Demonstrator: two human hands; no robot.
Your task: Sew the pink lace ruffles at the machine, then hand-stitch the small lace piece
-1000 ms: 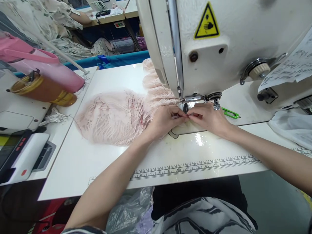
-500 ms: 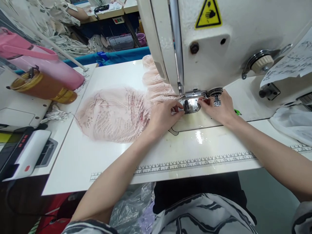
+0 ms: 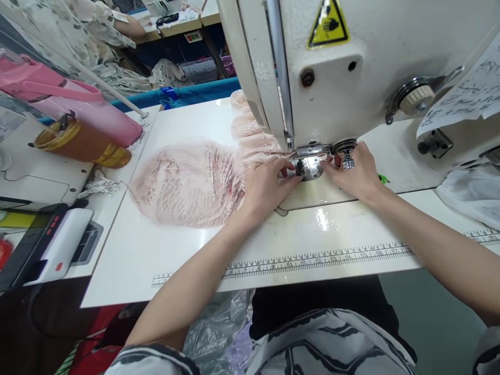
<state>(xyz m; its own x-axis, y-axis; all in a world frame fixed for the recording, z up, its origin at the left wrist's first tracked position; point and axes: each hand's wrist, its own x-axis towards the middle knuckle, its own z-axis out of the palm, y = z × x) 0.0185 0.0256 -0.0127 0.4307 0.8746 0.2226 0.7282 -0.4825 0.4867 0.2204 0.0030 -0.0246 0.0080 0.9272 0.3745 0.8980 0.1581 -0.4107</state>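
Note:
My left hand (image 3: pixel 267 187) is curled at the left side of the shiny needle plate (image 3: pixel 312 169) of a sewing machine (image 3: pixel 375 47). Its thumb and forefinger come close together at the plate's edge; anything between them is too small to make out. On the plate's other side, my right hand (image 3: pixel 353 172) bends its fingers in a pinch below the thread tension dial (image 3: pixel 347 147), and these fingertips are partly hidden. Pale pink lace fabric (image 3: pixel 187 187) lies gathered left of my left hand, its ruffled part (image 3: pixel 253 133) running behind the needle bar.
A pink bottle (image 3: pixel 86 109) and a brown cup (image 3: pixel 78 140) stand at the left. A printed ruler (image 3: pixel 304 262) runs along the table's front edge. White cloth (image 3: pixel 469 198) lies at the right. Another person's arm (image 3: pixel 128 25) shows at the far table.
My left hand has shifted slightly right, its thumb now reaching farther over the needle plate. My right hand stays nearly in place. The whole view has shifted a little.

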